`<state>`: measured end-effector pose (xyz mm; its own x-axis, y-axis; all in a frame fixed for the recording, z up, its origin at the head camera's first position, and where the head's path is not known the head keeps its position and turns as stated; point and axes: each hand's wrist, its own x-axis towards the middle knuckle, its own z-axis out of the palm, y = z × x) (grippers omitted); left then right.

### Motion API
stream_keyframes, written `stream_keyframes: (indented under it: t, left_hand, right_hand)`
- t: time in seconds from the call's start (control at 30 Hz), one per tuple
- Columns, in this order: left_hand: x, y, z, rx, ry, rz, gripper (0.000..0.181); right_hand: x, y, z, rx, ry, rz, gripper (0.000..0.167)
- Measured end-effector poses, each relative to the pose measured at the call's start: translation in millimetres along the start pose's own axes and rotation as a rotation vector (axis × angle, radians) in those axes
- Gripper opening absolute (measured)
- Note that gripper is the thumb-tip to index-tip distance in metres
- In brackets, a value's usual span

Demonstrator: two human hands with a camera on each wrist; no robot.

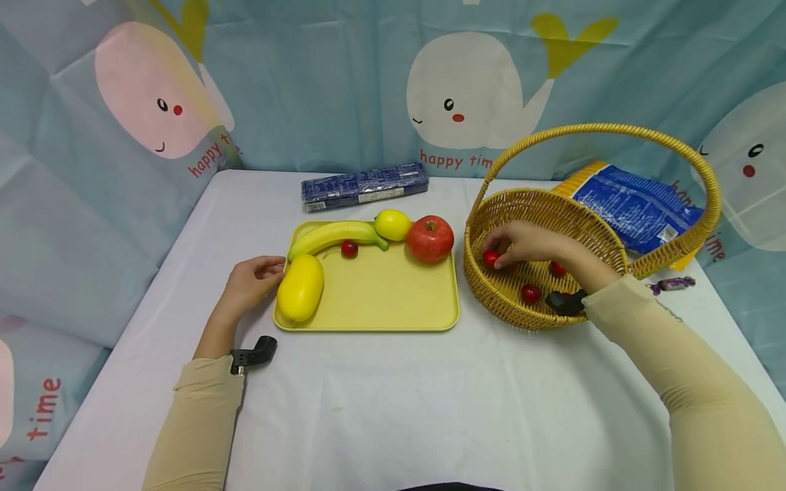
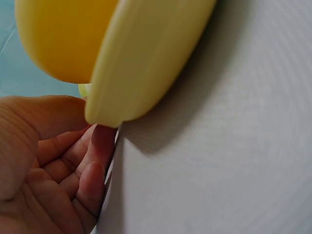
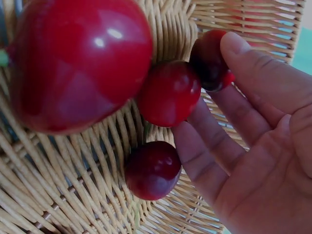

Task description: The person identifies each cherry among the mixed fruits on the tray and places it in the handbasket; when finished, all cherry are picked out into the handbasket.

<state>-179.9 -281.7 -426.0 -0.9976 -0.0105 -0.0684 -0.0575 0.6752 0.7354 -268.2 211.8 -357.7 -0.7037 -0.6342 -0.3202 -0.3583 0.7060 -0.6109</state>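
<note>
Inside the wicker basket (image 1: pixel 510 310), my right hand (image 1: pixel 528 244) pinches a red cherry (image 3: pixel 210 61) between thumb and fingers. Several other cherries (image 3: pixel 153 170) lie on the basket's woven bottom, one of them touching the fingers. My left hand (image 1: pixel 248 285) is at the left edge of a yellow tray (image 1: pixel 381 296). Its thumb and fingers hold the tray's rim in the left wrist view. Along the tray lie a yellow oval fruit (image 1: pixel 300 288), a banana (image 1: pixel 334 235), a cherry (image 1: pixel 349 249), a lemon (image 1: pixel 392 225) and a red apple (image 1: pixel 430 239).
A tall handle (image 1: pixel 614 128) arches over the basket. Behind the tray lies a dark blue package (image 1: pixel 365 186). A blue and yellow bag (image 1: pixel 638 204) is behind the basket, and a purple wrapped candy (image 1: pixel 673 284) sits to its right. A printed curtain (image 1: pixel 344 88) hangs behind the white table.
</note>
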Motion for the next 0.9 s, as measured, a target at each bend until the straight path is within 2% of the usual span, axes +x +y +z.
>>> stream_keyframes:
  t: [0.17,0.37,0.6,0.9]
  left_hand:
    - [-0.1,0.3,-0.3,0.0,0.001,-0.002,0.036]
    - [0.5,-1.7,0.5,0.011,0.007,0.008,0.036]
    - [0.1,-3.6,1.0,0.018,0.002,0.001,0.036]
    - [2.0,-4.7,1.0,0.014,0.003,0.013,0.036]
  right_hand:
    - [1.7,1.8,2.2,0.001,-0.042,0.015,0.031]
    - [1.2,2.9,4.2,-0.03,-0.038,0.024,0.031]
    - [0.0,1.5,2.7,-0.035,-0.04,-0.004,0.032]
    - [-10.2,4.5,-3.2,0.012,0.03,0.011,0.036]
